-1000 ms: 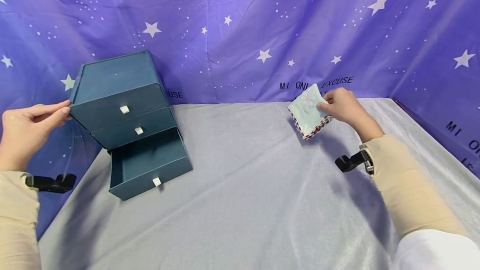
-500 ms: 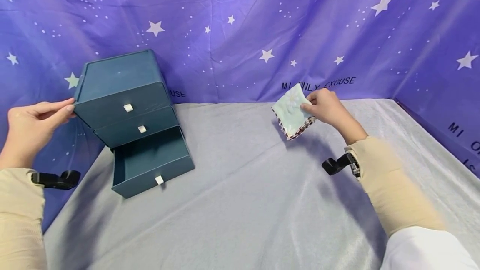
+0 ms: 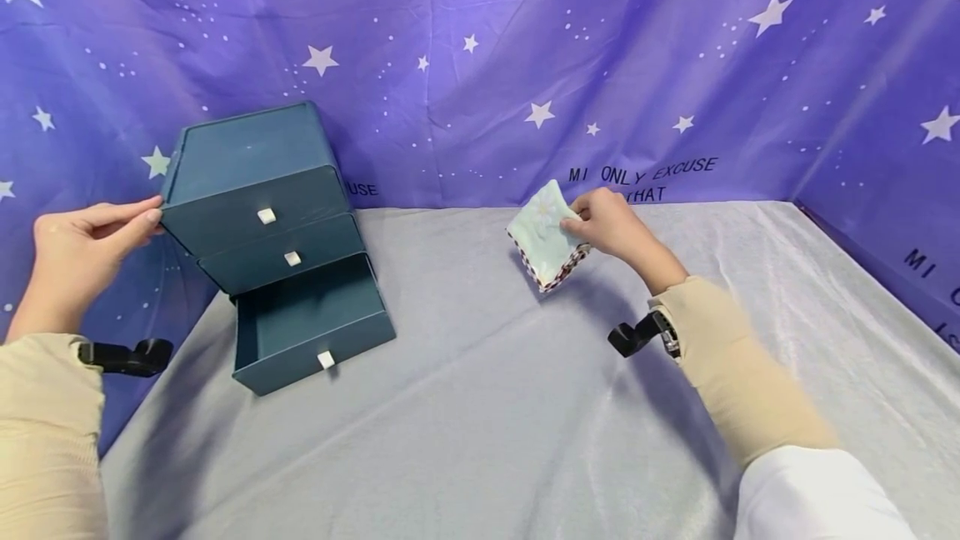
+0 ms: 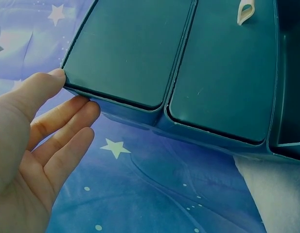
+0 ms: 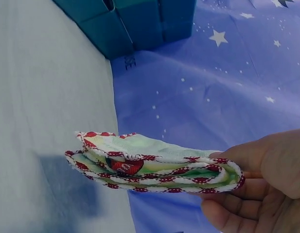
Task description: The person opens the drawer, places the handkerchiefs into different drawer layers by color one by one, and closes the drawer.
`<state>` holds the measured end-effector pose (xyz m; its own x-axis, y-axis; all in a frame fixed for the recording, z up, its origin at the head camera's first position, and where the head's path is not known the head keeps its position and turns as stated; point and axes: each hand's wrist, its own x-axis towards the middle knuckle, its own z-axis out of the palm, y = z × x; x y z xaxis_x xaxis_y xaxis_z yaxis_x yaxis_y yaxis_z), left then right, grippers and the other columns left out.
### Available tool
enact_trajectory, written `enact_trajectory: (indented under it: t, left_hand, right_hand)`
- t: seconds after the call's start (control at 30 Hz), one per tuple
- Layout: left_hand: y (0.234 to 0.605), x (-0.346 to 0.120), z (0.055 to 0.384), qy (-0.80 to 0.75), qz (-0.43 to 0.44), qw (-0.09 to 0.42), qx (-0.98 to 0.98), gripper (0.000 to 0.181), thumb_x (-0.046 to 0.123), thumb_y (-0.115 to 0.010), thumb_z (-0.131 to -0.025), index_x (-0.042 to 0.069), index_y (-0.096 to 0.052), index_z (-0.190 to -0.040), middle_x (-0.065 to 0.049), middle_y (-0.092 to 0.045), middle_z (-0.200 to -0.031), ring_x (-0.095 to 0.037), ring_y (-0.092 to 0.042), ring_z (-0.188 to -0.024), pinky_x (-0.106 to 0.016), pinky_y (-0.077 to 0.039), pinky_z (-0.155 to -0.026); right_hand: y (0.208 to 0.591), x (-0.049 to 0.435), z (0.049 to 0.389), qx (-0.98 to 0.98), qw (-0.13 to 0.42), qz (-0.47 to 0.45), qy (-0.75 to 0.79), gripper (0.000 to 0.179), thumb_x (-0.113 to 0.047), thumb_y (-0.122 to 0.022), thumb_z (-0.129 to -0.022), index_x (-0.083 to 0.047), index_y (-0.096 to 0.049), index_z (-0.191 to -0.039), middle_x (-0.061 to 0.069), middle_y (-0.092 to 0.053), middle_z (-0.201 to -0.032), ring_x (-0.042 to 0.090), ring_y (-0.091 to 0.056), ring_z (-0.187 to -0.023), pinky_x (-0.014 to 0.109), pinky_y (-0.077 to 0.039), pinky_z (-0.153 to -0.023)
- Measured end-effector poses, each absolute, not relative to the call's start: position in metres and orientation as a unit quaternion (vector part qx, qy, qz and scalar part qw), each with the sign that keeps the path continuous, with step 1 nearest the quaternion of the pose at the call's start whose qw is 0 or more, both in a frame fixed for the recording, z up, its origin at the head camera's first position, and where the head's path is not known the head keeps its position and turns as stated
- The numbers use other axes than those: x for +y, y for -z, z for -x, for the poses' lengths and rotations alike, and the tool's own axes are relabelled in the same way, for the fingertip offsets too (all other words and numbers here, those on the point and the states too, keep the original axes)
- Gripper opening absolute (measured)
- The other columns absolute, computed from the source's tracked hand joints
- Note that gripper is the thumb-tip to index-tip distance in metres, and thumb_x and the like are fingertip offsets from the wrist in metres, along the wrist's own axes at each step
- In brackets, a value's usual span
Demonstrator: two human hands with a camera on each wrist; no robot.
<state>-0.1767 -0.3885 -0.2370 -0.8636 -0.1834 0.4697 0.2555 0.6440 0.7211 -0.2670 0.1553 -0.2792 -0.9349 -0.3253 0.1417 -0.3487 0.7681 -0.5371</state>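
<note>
In the head view my right hand [image 3: 611, 223] pinches a folded handkerchief [image 3: 542, 232] above the grey cloth surface, thumb on top. It is pale green with a flower and a checked edge. The right wrist view shows its stacked layers, red-and-white stitched border and a small red tag [image 5: 125, 166]. At the left, the thumb and fingertips of my left hand [image 3: 82, 252] hold the upper front corner of a dark teal drawer unit [image 3: 247, 157]. Its bottom drawer [image 3: 315, 340] is pulled out and bare inside; the upper two drawers are in.
A purple curtain [image 3: 450, 107] with white stars hangs behind and along both sides. Grey cloth [image 3: 465, 407] covers the table. White pull tabs [image 3: 267, 216] stick out from the drawer fronts.
My right hand has carried the handkerchief leftward, toward the drawer unit. The left hand keeps its place at the unit's corner while the head view shifts slightly.
</note>
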Motion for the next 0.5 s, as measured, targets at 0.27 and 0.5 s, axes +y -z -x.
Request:
enact_trajectory:
  t: [0.27,0.5]
  left_hand:
    - [0.236,-0.390,0.176,0.429,0.031,0.260,-0.864,0.031,0.008,-0.063,-0.086,-0.001,-0.062,-0.115,0.027,-0.062,-0.081,0.009,-0.061,-0.071,-0.005,-0.043,-0.066]
    - [0.236,-0.391,0.177,0.453,0.053,0.269,-0.848,0.028,0.002,-0.064,-0.084,-0.005,-0.064,-0.111,0.020,-0.065,-0.082,0.005,-0.063,-0.071,-0.007,-0.044,-0.067]
  right_hand:
    - [0.280,0.128,0.267,-0.932,0.011,-0.199,-0.303,0.020,-0.009,-0.062,-0.086,0.010,-0.066,-0.090,0.019,-0.065,-0.081,0.022,-0.058,-0.062,0.034,-0.048,-0.060]
    - [0.280,0.103,0.266,-0.925,-0.004,-0.210,-0.316,0.025,-0.009,-0.063,-0.086,0.011,-0.064,-0.101,0.023,-0.065,-0.091,0.028,-0.064,-0.075,0.034,-0.052,-0.067]
